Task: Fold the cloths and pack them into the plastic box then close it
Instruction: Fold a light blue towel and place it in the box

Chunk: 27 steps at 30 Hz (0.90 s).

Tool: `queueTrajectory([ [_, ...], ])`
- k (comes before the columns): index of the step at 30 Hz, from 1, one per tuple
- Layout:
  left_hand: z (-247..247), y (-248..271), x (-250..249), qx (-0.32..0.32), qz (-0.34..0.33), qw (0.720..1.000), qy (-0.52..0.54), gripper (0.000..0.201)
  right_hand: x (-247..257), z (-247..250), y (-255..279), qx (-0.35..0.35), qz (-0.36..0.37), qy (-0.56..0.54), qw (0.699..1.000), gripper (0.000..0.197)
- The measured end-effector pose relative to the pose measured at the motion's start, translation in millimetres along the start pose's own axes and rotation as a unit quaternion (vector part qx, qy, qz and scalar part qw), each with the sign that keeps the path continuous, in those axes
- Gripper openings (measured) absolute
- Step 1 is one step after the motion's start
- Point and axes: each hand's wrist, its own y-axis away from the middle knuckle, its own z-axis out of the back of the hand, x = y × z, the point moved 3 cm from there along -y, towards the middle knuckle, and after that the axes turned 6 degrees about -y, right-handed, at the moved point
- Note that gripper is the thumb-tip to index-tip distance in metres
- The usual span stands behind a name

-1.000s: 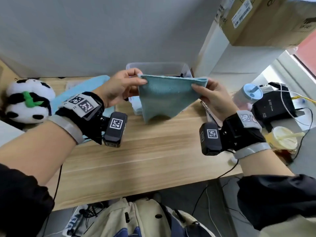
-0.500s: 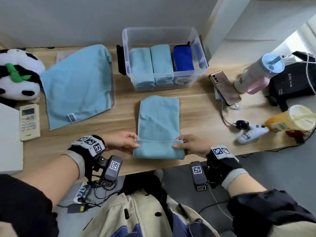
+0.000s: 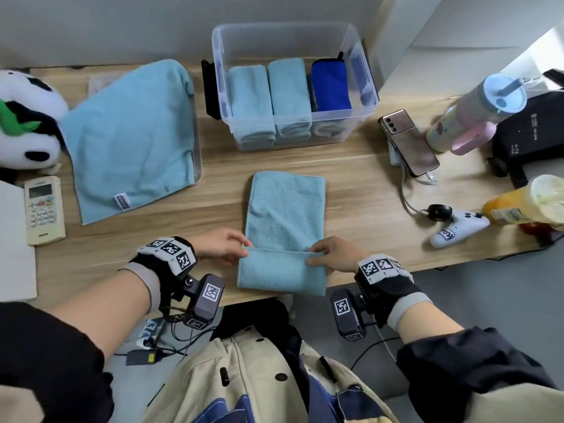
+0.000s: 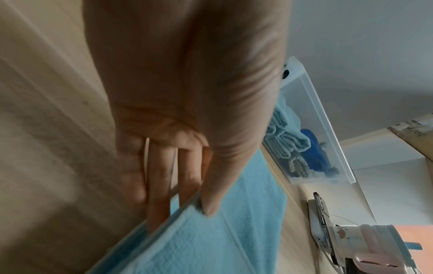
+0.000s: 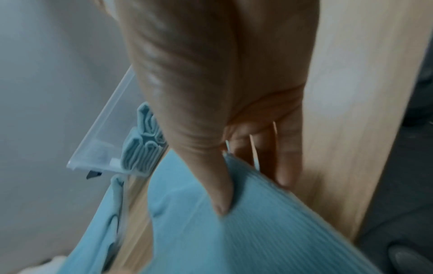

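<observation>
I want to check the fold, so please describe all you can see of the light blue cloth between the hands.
The cloth is light blue, terry-like, a long strip flat on the table. Its near end is folded back over itself. The left hand and right hand pinch that folded edge at its two corners.

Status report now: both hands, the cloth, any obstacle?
Left hand and right hand pinch near flap of light blue microfibre cloth, part-folded on wooden table. Clear plastic box open, three folded cloths inside. Nothing between cloth and box.
</observation>
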Motion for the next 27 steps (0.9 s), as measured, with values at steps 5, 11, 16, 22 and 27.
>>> queueTrajectory([
  [5, 11, -15, -21, -0.092, -0.061, 0.994, 0.004, 0.050, 14, 7, -15, -0.130, 0.148, 0.078, 0.977, 0.019],
  [11, 5, -31, -29, -0.018, -0.029, 0.991, -0.132, 0.057, 23, 5, -25, -0.105, 0.139, 0.189, 0.967, 0.021],
  [16, 2, -30, -35, 0.028, -0.001, 0.990, -0.139, 0.045, 24, 14, -33, -0.102, 0.100, 0.253, 0.957, 0.021],
  [22, 45, -40, -50, -0.316, -0.003, 0.947, -0.051, 0.021, 27, 13, -36, -0.104, 0.083, 0.244, 0.961, 0.020],
  [27, 47, -64, -68, -0.230, 0.023, 0.962, 0.143, 0.023, 30, 13, -33, -0.091, 0.076, 0.235, 0.965, 0.019],
])
